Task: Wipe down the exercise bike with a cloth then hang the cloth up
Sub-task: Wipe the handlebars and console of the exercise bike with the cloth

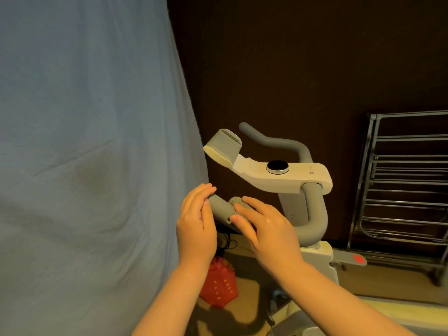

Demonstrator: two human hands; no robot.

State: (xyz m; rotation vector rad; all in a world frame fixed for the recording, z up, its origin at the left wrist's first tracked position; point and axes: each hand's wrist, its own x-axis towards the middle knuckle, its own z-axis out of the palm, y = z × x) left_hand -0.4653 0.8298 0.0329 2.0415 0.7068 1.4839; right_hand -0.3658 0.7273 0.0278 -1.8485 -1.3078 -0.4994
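Observation:
The white exercise bike (286,177) stands in front of me with grey padded handlebars and a round black dial on its console. My right hand (264,224) presses a small grey cloth (238,202) around the near left handlebar (219,207), fingers and thumb curled over it. Only a bit of the cloth shows above my fingers. My left hand (196,219) is held upright at the tip of that handlebar, fingers straight, touching or nearly touching its end.
A large blue sheet (92,141) hangs along the left, close to the handlebar. A metal drying rack (407,190) stands at the right against the dark wall. A red bag (219,284) lies on the floor below the bike.

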